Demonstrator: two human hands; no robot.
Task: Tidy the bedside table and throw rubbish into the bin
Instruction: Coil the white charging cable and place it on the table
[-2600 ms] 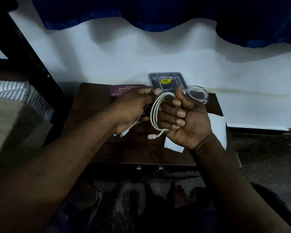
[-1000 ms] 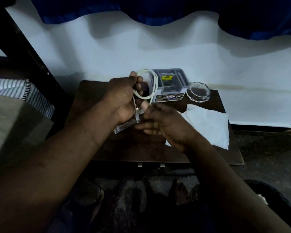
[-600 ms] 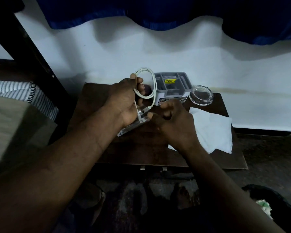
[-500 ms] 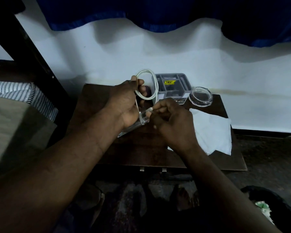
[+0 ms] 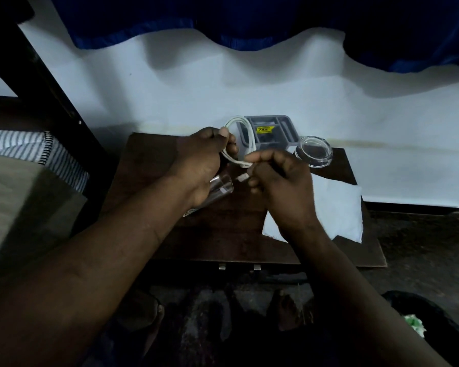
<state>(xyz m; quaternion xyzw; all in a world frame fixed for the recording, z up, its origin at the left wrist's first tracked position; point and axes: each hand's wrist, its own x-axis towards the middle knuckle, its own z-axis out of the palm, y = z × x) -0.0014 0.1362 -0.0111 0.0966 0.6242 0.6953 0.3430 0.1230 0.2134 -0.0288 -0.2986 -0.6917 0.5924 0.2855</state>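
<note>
Place: a dimly lit bedroom in a home.
Bed: at 9 o'clock, striped bedding (image 5: 37,149) lies over a mattress edge. A dark wooden bed frame (image 5: 45,83) slants up beside it toward 10 o'clock.
Table: a small dark wooden bedside table (image 5: 154,154) stands at the centre, against the wall and just beside the bed.
Wall: plain white wall (image 5: 289,88) at 12 o'clock, with a blue curtain (image 5: 249,14) hanging over its top.
Household bits: a white cable (image 5: 252,147), a grey box (image 5: 270,128) with a yellow sticker, a clear glass lid (image 5: 314,152) and a white tissue (image 5: 337,207) toward 3 o'clock.
Floor: dark floor (image 5: 421,242) at 4 o'clock. A dark bin (image 5: 414,303) with rubbish inside sits at 5 o'clock.
</note>
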